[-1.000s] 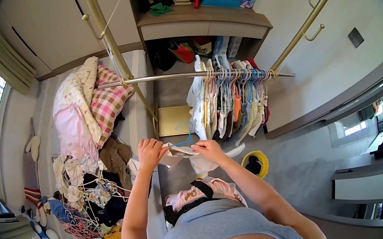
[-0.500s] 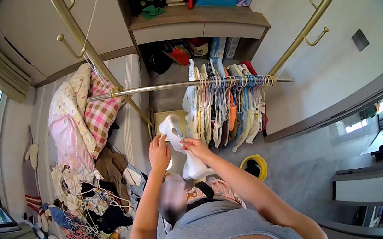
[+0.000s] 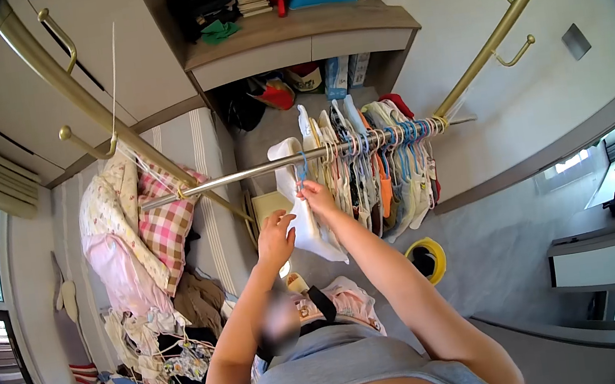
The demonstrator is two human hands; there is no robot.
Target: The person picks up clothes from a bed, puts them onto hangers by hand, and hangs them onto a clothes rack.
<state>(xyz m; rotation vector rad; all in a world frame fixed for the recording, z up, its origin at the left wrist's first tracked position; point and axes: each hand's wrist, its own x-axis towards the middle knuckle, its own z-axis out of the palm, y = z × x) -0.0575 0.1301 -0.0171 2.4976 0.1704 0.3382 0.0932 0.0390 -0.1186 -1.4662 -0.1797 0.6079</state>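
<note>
A white garment (image 3: 314, 239) hangs on a blue hanger (image 3: 304, 167), whose hook is at the metal rail (image 3: 243, 175). My right hand (image 3: 316, 197) pinches the hanger just below its hook, at the garment's neck. Beside the garment, my left hand (image 3: 276, 240) holds nothing, its fingers bent and apart. To the right, a dense row of small clothes (image 3: 387, 174) hangs from the same rail on several hangers.
A bed at left bears a checked pillow (image 3: 172, 229), a pink cloth (image 3: 122, 271) and a heap of clothes and hangers (image 3: 179, 364). A yellow bucket (image 3: 435, 261) stands on the floor at right. Behind the rail is a wooden desk (image 3: 302, 29).
My right hand has raised the white garment and brought its hanger up to the rail, left of the other clothes. My left hand has shifted slightly right. The view has moved too.
</note>
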